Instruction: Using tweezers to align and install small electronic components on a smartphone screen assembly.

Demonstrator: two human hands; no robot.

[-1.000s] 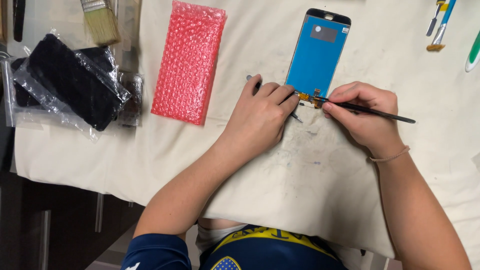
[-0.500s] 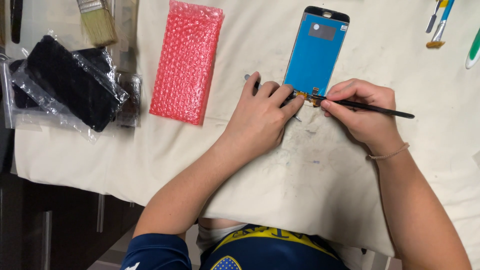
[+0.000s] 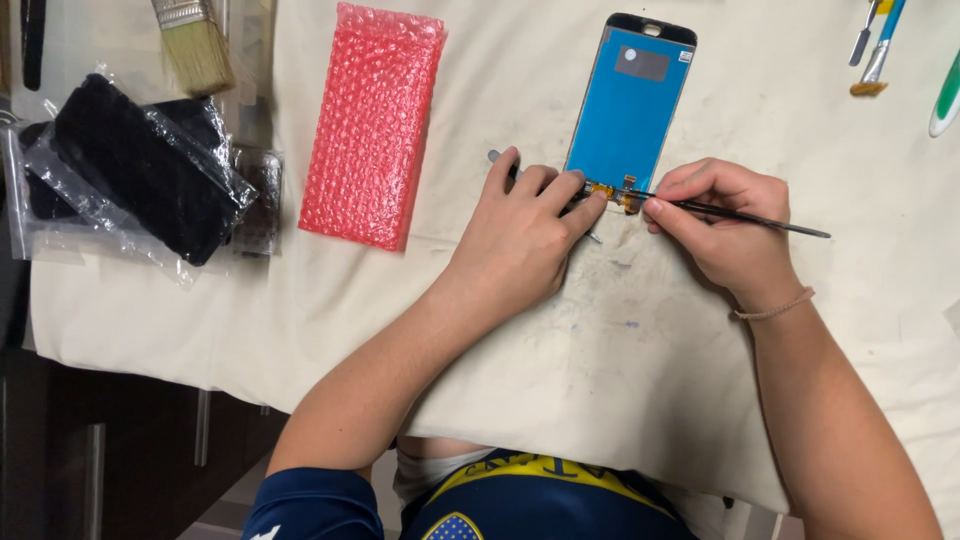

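A phone screen panel (image 3: 630,100) with a blue back lies on the cream cloth (image 3: 620,340), its orange flex connector at the near end. My left hand (image 3: 525,225) presses fingertips on that near end, with a thin metal tool partly hidden beneath the fingers. My right hand (image 3: 725,225) pinches black tweezers (image 3: 760,218), their tips at the flex connector.
A pink bubble-wrap pouch (image 3: 372,125) lies left of the panel. Black parts in clear plastic bags (image 3: 130,170) and a paintbrush (image 3: 190,40) sit at the far left. Small tools (image 3: 875,50) and a green-white handle (image 3: 945,95) lie top right. The table edge drops off at lower left.
The view has shifted slightly. Both hands stay at the panel's near end, and the tweezers keep their place at the connector.
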